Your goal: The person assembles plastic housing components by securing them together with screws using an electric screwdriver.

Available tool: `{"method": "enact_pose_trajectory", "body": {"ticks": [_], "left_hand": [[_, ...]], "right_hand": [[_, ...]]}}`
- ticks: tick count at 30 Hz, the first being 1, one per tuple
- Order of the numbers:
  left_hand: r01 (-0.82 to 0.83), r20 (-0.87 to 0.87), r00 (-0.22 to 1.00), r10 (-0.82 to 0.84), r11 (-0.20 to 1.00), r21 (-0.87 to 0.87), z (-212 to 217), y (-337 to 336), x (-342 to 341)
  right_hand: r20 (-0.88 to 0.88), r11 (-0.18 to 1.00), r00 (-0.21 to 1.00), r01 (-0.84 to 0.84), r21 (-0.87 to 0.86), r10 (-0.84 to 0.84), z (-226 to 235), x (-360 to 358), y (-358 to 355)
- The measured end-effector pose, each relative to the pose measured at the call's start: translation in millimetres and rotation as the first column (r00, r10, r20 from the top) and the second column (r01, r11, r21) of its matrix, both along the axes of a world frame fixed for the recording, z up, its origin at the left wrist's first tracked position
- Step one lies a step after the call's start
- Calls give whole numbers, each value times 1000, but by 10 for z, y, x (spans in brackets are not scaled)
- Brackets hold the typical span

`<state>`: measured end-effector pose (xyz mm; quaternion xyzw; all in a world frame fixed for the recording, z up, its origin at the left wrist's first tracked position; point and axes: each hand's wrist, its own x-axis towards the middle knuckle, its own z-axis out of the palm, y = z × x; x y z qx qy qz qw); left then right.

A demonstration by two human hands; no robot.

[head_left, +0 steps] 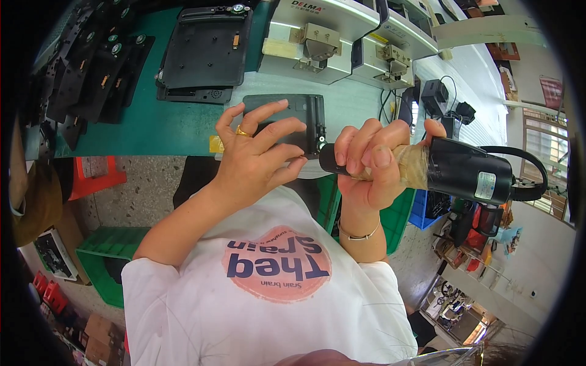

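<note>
Over the green bench point(152, 128), the right hand point(372, 165) is squeezing a driver point(452, 168) lying sideways, tip touching the panel point(293, 119) under the left hand's point(256, 155) spread fingers.

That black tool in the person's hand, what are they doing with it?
The person's right hand grips a black electric screwdriver by its tape-wrapped handle, its tip pointing at the corner of a dark flat panel. The left hand, wearing a gold ring, steadies that panel with spread fingers at the edge of the green workbench. More black panels lie stacked farther back, beside grey machines.
</note>
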<state>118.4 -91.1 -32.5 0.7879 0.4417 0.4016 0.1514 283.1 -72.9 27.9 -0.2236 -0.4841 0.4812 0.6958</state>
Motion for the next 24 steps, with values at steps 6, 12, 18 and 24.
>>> {"method": "enact_pose_trajectory", "body": {"ticks": [6, 12, 18, 24], "left_hand": [[-7, -8, 1000, 7, 1000, 19, -8, 2, -10], [7, 4, 1000, -7, 1000, 15, -7, -15, -15], [26, 4, 1000, -26, 1000, 7, -50, -26, -13], [-40, -79, 996, 35, 997, -61, -61, -57, -77]], "right_hand": [[-22, 1000, 1000, -5, -9, 5, 4, 8, 5], [-19, 1000, 999, -27, 6, 27, -5, 32, 7], [21, 997, 997, -73, 10, 73, 2, 14, 22], [122, 999, 993, 4, 38, -8, -153, 41, 61]]}}
